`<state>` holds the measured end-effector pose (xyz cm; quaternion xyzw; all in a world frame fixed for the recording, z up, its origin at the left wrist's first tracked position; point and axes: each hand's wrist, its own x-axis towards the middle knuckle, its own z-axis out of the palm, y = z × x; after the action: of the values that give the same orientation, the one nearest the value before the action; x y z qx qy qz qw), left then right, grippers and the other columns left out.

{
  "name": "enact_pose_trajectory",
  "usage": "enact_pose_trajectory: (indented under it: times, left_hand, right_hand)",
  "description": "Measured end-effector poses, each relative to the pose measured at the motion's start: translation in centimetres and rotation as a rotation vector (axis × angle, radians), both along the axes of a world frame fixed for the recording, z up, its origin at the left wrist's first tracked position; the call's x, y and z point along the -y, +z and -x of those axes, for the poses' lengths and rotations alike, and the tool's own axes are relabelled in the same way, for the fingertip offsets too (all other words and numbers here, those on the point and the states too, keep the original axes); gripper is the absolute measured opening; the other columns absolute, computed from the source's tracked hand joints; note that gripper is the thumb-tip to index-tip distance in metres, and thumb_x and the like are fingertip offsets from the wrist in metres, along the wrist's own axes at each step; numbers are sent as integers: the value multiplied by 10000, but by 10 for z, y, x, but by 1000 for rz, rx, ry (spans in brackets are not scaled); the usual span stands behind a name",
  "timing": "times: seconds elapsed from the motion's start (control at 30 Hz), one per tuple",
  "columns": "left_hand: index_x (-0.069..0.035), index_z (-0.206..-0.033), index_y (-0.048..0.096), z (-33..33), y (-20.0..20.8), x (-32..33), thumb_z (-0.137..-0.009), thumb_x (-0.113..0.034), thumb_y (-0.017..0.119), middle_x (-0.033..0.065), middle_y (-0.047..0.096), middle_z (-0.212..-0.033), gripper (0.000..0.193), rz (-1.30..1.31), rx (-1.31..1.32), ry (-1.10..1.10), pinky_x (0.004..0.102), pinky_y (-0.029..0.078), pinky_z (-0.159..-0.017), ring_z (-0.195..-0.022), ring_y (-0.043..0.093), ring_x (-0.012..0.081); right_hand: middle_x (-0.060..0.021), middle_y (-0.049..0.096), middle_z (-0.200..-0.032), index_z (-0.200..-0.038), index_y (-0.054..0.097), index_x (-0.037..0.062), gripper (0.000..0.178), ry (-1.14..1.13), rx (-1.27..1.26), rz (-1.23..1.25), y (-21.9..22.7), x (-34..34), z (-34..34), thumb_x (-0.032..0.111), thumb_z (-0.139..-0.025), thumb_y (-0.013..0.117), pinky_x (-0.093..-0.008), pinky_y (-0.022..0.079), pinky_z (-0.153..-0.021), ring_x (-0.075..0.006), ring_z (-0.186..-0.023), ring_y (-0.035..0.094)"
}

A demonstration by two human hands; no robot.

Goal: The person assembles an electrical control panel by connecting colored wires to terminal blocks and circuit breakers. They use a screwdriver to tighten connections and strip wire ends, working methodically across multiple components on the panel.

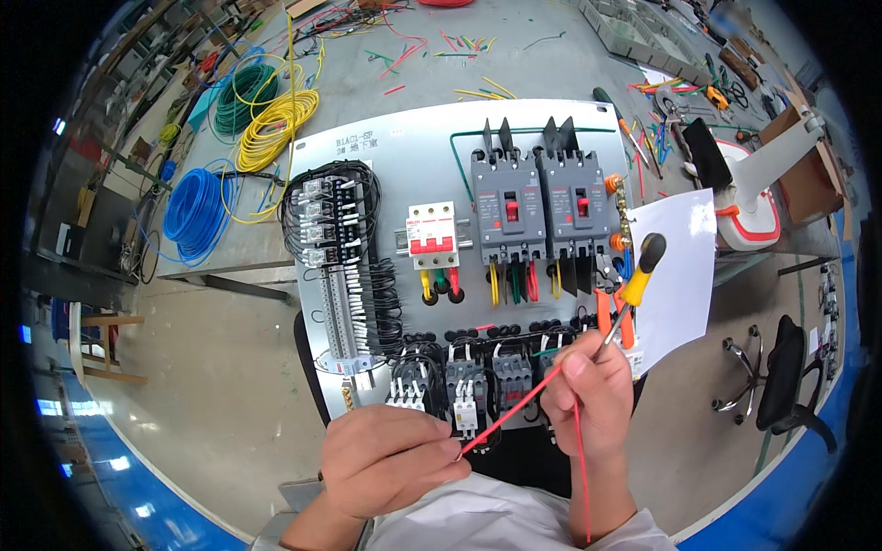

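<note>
- Wire (510,415), red: slants between the two hands at the panel's near side, passes through the right grip and hangs toward the wearer.
- Left hand (393,459): thumb and fingers pinched together on one part of the wire, probably to steady it and keep the span straight.
- Right hand (593,395): clamped on the wire, with the screwdriver (637,286) retained in the same grip. The handle points far and slightly right, likely to park the tool clear of the pinch.
- Contactors (513,378): rowed along the near side of the panel, just beyond the hands.
- Pliers (604,314): at the panel's right edge, orange handles facing near, presumably for easy pickup.
- Panel (413,170): juts past the near edge of the table (367,83), seemingly to bring the near row within reach.
- Terminal strip (338,312): left on the panel; black leads are gathered beside it, apparently for orderly routing.
- Small breaker (432,241): centre, left of the two large breakers (508,211).
- Paper (675,266): right of the panel, reaching past the table edge.
- Coils (276,133): yellow, green and blue, left of the panel, likely sorted by colour.
- Offcuts (469,44): scattered at the far side.
- Tray (643,41): far right.
</note>
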<state>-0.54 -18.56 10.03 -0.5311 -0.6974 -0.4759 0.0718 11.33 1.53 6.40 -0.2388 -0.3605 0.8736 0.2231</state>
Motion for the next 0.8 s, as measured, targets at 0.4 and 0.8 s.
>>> enact_pose_trajectory:
  times: [0.4,0.8]
  left_hand:
    - [-70,-959,734,-23,4,-4,-813,-210,913,46,712,-872,270,-4,158,179,306,562,-615,-724,707,201]
    - [-52,-1091,771,-16,-4,-14,-818,-263,899,114,764,-1079,368,-55,398,-305,314,583,-643,-808,741,243]
  right_hand:
    - [-35,597,-670,-965,627,0,176,-56,-27,-268,-12,8,-4,143,-1014,716,-235,380,-478,-74,-535,513]
    - [-40,583,-680,-987,647,-14,205,67,-129,-9,-19,12,-15,171,-1015,731,-254,332,-460,-89,-511,465]
